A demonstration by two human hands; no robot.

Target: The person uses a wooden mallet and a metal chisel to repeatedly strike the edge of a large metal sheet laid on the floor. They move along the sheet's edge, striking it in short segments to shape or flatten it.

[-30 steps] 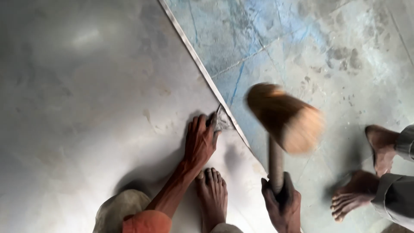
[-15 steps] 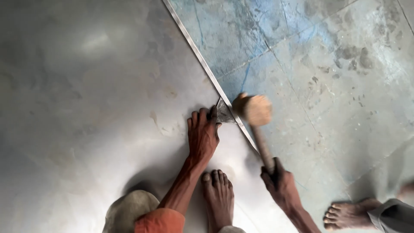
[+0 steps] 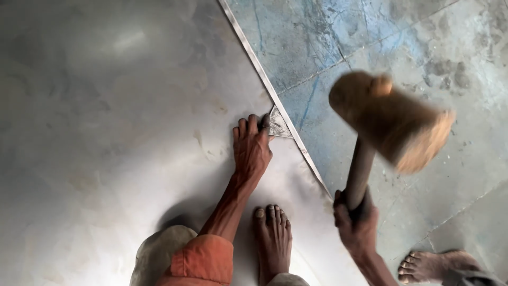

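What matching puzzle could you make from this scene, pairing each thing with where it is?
1. large wooden mallet
2. small grey metal wedge
3. left hand
4. right hand

a. flat on the pale metal sheet
b. raised in the air, blurred
c. wrapped around the handle's end
d. against the sheet's folded edge

Pairs: 1-b, 2-d, 3-a, 4-c

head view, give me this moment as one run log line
left hand: flat on metal sheet, fingertips at small metal piece | right hand: grips wooden mallet, raised, blurred | bare foot on sheet
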